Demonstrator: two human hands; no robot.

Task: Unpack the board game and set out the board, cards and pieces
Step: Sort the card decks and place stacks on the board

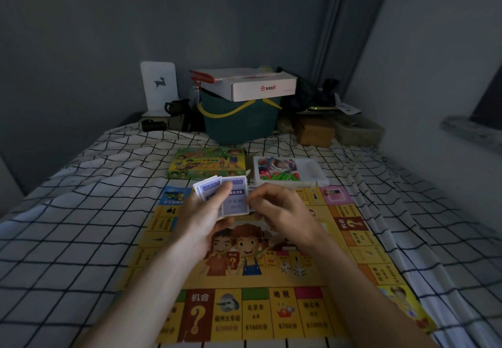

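Note:
The yellow game board (pixel 271 307) lies unfolded on the checked bedsheet in front of me. Above its far half my left hand (pixel 206 220) grips a fanned stack of pale blue cards (pixel 233 201), thumb on the top card. My right hand (pixel 282 209) is beside the stack, its curled fingertips pinching the right edge of the top card. Behind the board lie the green game box (pixel 206 167) and a white tray (pixel 312 176) holding small coloured pieces and more cards.
A green bucket (pixel 241 122) with a white carton (pixel 258 84) on top stands at the head of the bed. A white bookend (pixel 159 86), dark cups, a brown box (pixel 315 130) and clutter line the back. Walls close in on both sides.

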